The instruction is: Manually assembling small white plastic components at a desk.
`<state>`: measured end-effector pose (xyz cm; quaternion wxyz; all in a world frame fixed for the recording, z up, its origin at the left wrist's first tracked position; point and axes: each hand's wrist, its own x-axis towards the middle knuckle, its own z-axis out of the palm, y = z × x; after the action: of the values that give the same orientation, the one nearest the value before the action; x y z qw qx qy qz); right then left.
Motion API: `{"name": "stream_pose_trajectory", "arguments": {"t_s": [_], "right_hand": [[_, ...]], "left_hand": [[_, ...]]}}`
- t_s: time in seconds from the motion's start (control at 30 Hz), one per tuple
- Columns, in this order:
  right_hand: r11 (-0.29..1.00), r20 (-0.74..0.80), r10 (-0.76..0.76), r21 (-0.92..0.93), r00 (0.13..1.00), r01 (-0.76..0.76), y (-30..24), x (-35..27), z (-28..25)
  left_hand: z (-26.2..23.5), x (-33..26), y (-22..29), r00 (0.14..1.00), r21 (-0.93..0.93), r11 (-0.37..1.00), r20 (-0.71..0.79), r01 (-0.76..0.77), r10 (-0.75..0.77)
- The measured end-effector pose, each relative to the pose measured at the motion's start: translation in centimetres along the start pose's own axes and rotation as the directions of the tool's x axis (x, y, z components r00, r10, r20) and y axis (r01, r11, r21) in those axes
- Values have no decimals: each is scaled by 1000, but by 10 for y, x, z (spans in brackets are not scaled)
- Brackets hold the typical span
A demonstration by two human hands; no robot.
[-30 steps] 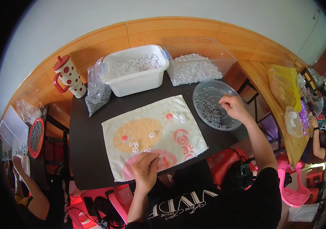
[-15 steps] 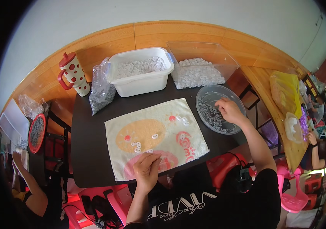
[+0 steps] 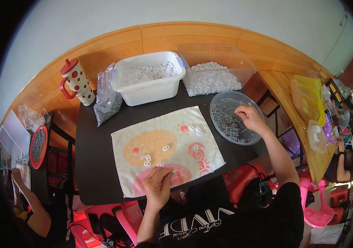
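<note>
A pale printed towel [image 3: 160, 128] lies on the dark table, with several small white plastic pieces with holes [image 3: 146, 158] scattered on it. Over the towel's near edge, my left hand [image 3: 158, 186] is closed in a pinch; whatever its fingertips hold is too small to make out. To the right stands a round clear tub [image 3: 254, 139] of small grey screws [image 3: 227, 122]. My right hand [image 3: 249, 117] hovers over the right half of the tub, thumb and fingers pinched together. Anything between those fingertips is hidden.
Behind the towel stand a white basin [image 3: 151, 91] and a clear box [image 3: 216, 78] of white pieces. A bag of grey screws [image 3: 108, 109] and a dotted tumbler [image 3: 78, 84] stand back left. Other people's arms [image 3: 33, 200] show at the left and right edges.
My right hand has shifted slightly within the tub's area, with its fingers drawn closer together. My left hand stays pinched over the towel. The whole view has moved a little.
</note>
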<state>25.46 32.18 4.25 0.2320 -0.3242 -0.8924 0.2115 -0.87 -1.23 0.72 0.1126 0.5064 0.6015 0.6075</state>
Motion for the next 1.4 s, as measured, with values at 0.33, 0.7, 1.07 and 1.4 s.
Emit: {"name": "stream_pose_trajectory", "arguments": {"t_s": [0.33,0.7,1.07,1.4], "right_hand": [[818,134,-116,-548,984,171,-22,-4,14],[999,8,7,-47,1000,-6,-6,-4,1],[899,-42,270,367,962,-237,6,-4,9],[836,-46,336,475,941,-275,-9,-6,13]], "left_hand": [[-1,-1,2,1000,-6,1000,2,23,-23],[-3,0,3,1000,-1,1000,-2,5,-5],[-2,-1,0,1000,-4,1000,-10,-8,8],[-2,-1,0,1000,-16,1000,-4,-4,4]]}}
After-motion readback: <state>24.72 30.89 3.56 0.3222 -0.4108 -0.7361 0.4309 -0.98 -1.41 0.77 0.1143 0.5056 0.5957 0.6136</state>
